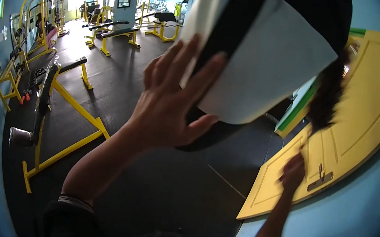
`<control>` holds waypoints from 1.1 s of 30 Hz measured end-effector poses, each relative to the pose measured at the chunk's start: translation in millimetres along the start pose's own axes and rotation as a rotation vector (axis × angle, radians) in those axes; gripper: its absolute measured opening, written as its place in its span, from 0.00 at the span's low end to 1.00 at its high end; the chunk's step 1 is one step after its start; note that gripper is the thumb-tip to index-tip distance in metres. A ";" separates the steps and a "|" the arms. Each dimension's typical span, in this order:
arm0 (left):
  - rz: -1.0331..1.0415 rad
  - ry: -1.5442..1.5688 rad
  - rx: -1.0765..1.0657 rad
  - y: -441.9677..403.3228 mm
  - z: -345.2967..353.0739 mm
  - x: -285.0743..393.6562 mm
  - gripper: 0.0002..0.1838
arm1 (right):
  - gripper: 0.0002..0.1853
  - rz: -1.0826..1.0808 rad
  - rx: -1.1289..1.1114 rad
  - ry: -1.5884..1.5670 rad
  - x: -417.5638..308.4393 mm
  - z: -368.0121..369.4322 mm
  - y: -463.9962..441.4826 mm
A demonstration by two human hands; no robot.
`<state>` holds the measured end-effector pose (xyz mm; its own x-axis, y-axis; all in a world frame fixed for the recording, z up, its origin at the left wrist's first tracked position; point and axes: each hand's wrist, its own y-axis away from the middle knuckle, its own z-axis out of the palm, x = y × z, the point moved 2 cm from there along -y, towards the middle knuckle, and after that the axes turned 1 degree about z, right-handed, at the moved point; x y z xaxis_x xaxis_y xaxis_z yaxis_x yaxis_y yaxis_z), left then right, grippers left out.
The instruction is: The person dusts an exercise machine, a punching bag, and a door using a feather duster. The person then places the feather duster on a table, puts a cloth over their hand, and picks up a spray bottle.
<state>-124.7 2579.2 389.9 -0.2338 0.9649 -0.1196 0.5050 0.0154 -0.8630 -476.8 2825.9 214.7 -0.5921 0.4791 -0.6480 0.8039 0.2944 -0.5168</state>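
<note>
My left hand (165, 103) is raised with its fingers spread flat against a large black-and-white object (267, 64). It looks like a hanging punching bag, with pale panels and a black band, and the upper part runs out of view. My left thumb lies near its lower edge. In my right hand (293, 171), closed in a fist, is the thin handle of a dark feather duster (327, 100). The bushy head points upward beside the right side of the bag and is smeared by motion.
An open yellow door (363, 112) with a metal handle (320, 179) stands close on the right, by a blue wall (328, 232). A yellow-framed bench (77, 120) is at left on the black floor (154, 205). Several more gym machines and benches (119, 32) stand farther back.
</note>
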 end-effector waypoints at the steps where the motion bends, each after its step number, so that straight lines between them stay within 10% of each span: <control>1: -0.054 0.017 -0.001 10.7 5.1 -6.1 0.48 | 0.15 -0.343 0.164 0.309 13.6 36.9 65.7; 3: -0.141 0.037 -0.026 31.5 20.4 -15.4 0.58 | 0.11 0.860 -0.212 -1.023 -29.6 68.9 165.4; 7: -0.196 0.183 -0.036 73.4 64.9 -23.1 0.63 | 0.10 1.142 -0.592 -1.301 -80.1 117.3 285.9; 12: -0.329 0.172 -0.020 90.5 75.2 -34.8 0.65 | 0.12 0.980 -1.029 -1.051 -136.8 136.8 349.1; 16: -0.257 0.197 -0.035 99.6 76.2 -42.1 0.64 | 0.13 1.059 -0.684 -1.099 -129.3 150.2 354.2; 23: -0.353 0.259 -0.167 114.4 88.8 -39.9 0.64 | 0.12 0.657 -0.891 -1.016 -142.1 147.8 388.4; 29: -0.393 0.326 -0.170 119.1 103.1 -33.7 0.66 | 0.12 0.982 -0.387 -0.955 -108.1 108.9 354.5; 33: -0.436 0.421 -0.125 119.6 110.2 -25.4 0.67 | 0.13 0.934 -0.712 -0.784 -115.9 87.3 353.4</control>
<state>-150.0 2527.7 235.7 -0.1058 0.8830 0.4572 0.5358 0.4380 -0.7218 -129.1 2802.2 58.3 0.4793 0.2185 -0.8500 0.6288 0.5901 0.5063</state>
